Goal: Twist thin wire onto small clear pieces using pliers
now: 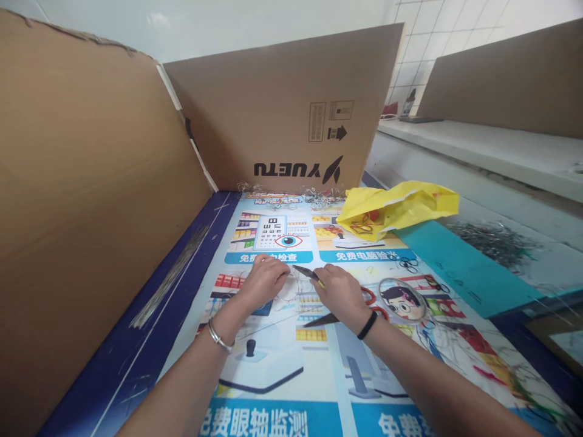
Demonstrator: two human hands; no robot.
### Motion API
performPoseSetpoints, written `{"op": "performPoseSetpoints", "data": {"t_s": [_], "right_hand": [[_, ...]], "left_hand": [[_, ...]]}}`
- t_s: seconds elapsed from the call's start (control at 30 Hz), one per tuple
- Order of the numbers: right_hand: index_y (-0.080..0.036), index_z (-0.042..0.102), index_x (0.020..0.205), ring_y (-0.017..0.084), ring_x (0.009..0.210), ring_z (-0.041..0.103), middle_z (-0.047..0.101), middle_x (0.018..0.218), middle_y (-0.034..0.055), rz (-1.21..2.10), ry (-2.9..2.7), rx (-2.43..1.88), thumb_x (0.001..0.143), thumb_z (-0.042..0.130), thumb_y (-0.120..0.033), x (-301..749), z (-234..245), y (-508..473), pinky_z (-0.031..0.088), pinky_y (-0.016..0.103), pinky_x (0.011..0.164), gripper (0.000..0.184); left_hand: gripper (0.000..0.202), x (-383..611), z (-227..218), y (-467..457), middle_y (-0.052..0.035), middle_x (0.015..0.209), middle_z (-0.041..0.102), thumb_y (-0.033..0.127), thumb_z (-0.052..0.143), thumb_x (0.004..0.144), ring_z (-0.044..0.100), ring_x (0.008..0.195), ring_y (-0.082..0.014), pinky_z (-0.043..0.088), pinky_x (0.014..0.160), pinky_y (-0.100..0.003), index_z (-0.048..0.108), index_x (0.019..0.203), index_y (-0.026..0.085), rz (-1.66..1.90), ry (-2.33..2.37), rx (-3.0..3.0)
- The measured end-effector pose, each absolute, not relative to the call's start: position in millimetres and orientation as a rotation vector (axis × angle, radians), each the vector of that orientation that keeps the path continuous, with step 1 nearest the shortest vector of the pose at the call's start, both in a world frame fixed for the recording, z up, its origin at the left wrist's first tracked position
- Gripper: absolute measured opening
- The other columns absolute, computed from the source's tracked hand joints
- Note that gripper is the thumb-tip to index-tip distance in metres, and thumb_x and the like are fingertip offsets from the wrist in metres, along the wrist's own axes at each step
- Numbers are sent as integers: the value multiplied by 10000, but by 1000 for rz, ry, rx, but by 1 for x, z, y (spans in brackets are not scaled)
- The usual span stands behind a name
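Note:
Over the middle of the printed sheet, my left hand (265,280) is closed in a pinch on a thin wire (291,290), only faintly visible. My right hand (341,292) grips needle-nose pliers (308,273) with a bit of yellow on the handle. Their dark jaws point left, close to my left fingertips; whether they touch the wire I cannot tell. Beneath my right hand lie scissors (322,320) with red handles, partly hidden by the wrist. A round, clear-looking ring or tape roll (424,309) rests just right of that hand.
Cardboard panels (273,121) stand at the back and left. A straight wire bundle (170,276) lies on the left. Tangled wire (321,197) sits at the back. An open yellow bag (410,203) and a dark wire heap (494,243) are at right, with loose strands nearer.

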State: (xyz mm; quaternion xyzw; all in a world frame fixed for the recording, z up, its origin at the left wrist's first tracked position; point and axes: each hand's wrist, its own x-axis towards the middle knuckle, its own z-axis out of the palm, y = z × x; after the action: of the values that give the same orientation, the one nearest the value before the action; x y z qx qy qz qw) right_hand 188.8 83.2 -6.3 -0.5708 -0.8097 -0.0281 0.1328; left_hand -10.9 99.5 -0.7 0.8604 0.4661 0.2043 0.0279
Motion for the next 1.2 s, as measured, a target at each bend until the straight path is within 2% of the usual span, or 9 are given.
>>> {"op": "performPoseSetpoints", "data": {"t_s": [0.57, 0.9, 1.2], "right_hand": [[-209, 584, 855, 161, 799, 529, 593, 839, 37, -77, -2371, -1642, 863, 444, -322, 189, -8, 84, 323, 256, 653, 181], [-205, 580, 844, 155, 780, 530, 591, 830, 34, -88, -2376, -1640, 856, 457, -327, 189, -7, 84, 313, 255, 630, 174], [-207, 580, 836, 154, 782, 532, 593, 824, 28, -91, -2355, -1604, 848, 471, -313, 189, -8, 85, 318, 252, 636, 153]], "left_hand": [[142, -9, -4, 101, -10, 759, 620, 141, 469, 793, 524, 800, -165, 310, 837, -343, 594, 762, 200, 597, 1432, 2660], [127, -11, -9, 102, 1, 842, 618, 135, 479, 794, 515, 888, -162, 301, 836, -328, 581, 792, 210, 632, 1429, 2669], [156, -10, -5, 99, 24, 782, 651, 165, 461, 831, 524, 856, -164, 212, 935, -410, 595, 801, 238, 718, 1570, 2664]]}}
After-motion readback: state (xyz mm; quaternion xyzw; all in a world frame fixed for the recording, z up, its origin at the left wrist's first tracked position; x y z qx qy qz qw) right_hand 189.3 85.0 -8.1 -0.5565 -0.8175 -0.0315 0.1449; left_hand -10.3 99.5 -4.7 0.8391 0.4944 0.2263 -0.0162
